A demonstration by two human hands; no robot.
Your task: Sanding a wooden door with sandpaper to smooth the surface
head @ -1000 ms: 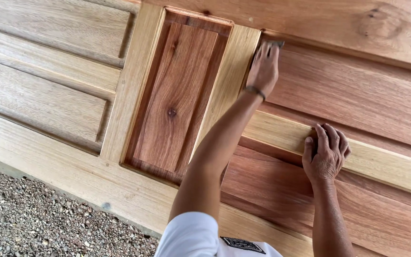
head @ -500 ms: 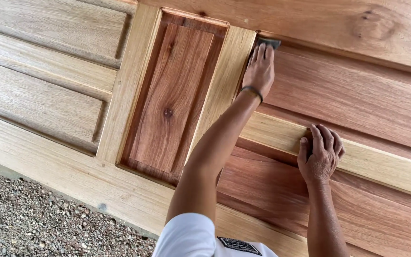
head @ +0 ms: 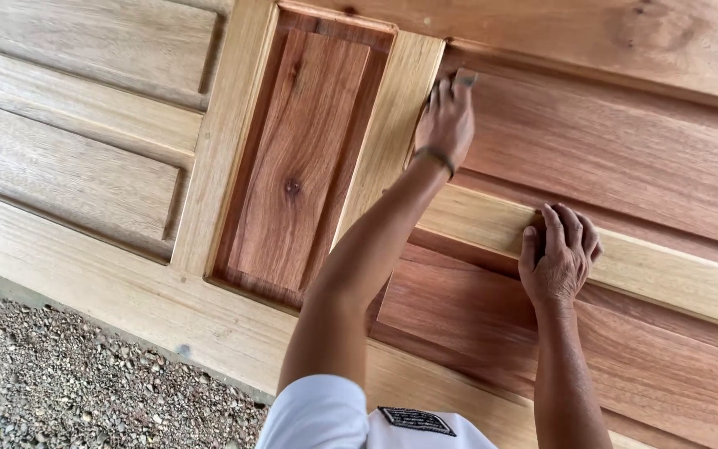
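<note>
A large panelled wooden door (head: 126,283) lies flat below me, with pale rails and reddish-brown panels. My left hand (head: 445,125) reaches far forward and presses a small grey piece of sandpaper (head: 464,79) into the corner where the pale upright stile (head: 388,133) meets a reddish panel (head: 617,158). A thin band circles that wrist. My right hand (head: 558,259) rests on the pale cross rail (head: 683,278), fingers curled over its far edge, holding nothing.
A small upright reddish panel (head: 292,158) with a dark knot sits left of the stile. Grey gravel ground (head: 68,382) shows beyond the door's near edge at lower left. My white sleeve (head: 326,416) fills the bottom centre.
My left hand has slid the sandpaper slightly along the groove beside the stile. My right hand has stayed on the cross rail.
</note>
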